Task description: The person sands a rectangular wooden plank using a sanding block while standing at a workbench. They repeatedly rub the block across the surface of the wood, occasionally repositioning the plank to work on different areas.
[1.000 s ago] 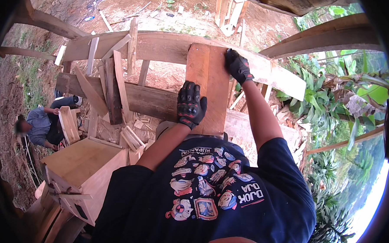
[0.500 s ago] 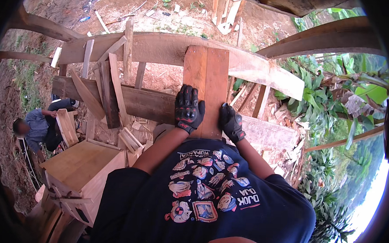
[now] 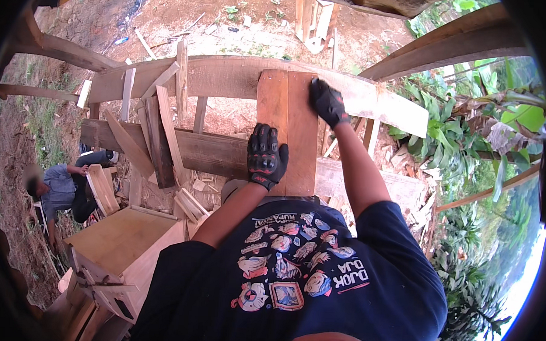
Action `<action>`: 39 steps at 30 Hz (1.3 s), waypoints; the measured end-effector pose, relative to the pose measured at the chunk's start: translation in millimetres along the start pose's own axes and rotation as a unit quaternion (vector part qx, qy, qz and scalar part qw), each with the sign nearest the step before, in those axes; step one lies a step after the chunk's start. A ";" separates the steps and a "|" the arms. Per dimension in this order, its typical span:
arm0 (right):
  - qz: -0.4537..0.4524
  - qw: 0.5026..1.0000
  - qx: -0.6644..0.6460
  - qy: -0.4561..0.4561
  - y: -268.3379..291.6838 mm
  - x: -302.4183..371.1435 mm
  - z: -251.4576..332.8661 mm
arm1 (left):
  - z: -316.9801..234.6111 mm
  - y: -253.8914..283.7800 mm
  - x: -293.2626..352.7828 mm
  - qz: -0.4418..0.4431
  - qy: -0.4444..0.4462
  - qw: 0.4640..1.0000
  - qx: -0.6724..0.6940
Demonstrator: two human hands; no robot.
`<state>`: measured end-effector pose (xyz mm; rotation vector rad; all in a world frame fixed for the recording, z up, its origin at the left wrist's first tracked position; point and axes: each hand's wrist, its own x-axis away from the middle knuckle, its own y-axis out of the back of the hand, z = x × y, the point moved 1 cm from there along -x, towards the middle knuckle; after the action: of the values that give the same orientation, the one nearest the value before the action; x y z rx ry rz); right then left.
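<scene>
A reddish-brown wooden panel (image 3: 300, 135) with a lengthwise seam lies across the beams in front of me, its near end at my waist. My left hand (image 3: 266, 157), in a black glove with red marks, rests flat on the panel's left half, fingers stretched forward. At the far right corner, my right hand (image 3: 329, 103), gloved alike, bends its fingers over the panel's right edge. Those fingers look closed; what they hold, if anything, is hidden.
A long pale beam (image 3: 222, 77) runs crosswise under the panel's far end, with a darker plank (image 3: 216, 153) nearer. Loose boards (image 3: 159, 135) lean at left. A wooden box (image 3: 124, 237) stands at lower left, beside a seated person (image 3: 65, 189). Plants (image 3: 464, 258) grow at right.
My right hand has slid forward along the panel's right edge, from near my waist to the far corner. My left hand stays flat on the panel.
</scene>
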<state>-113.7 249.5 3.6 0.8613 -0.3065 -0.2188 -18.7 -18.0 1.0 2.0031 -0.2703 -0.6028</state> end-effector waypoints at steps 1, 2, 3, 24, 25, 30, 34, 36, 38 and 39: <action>0.001 1.000 -0.015 0.021 1.7 29.4 10.6 | 0.1 3.2 0.1 -0.006 0.002 1.000 -0.003; -0.015 1.000 -0.007 0.011 -4.1 60.1 5.7 | -1.7 4.5 -0.3 -0.007 -0.001 1.000 -0.002; 0.023 0.997 0.024 0.069 -4.4 93.6 4.3 | 1.3 1.3 1.8 -0.012 -0.005 1.000 -0.003; -0.032 0.990 0.092 0.103 7.0 -46.9 1.3 | 0.6 -0.2 2.4 -0.022 -0.007 1.000 0.019; -0.026 0.990 0.093 0.098 5.7 -40.3 1.5 | 0.5 0.5 3.1 -0.016 -0.003 1.000 0.016; -0.024 0.978 0.074 0.191 -21.9 91.5 -28.8 | -3.1 2.6 -0.6 0.012 0.014 1.000 0.008; 0.095 0.984 0.054 0.143 -31.2 215.1 -34.6 | -0.6 -0.5 3.8 0.009 0.012 1.000 0.007; 0.138 0.983 -0.008 0.123 -24.6 240.3 -33.1 | -0.8 0.5 2.0 0.015 0.013 1.000 0.012; 0.095 0.991 -0.045 0.082 -22.9 236.1 -23.0 | -1.5 3.1 3.0 0.013 0.013 1.000 0.016; 0.064 0.995 -0.044 0.067 -25.9 225.6 -22.0 | -1.7 4.3 2.2 0.012 0.012 1.000 0.017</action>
<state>103.0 178.6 9.8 0.7634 -0.2234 -0.0546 -15.7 -19.7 4.7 2.0355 -0.2917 -0.5612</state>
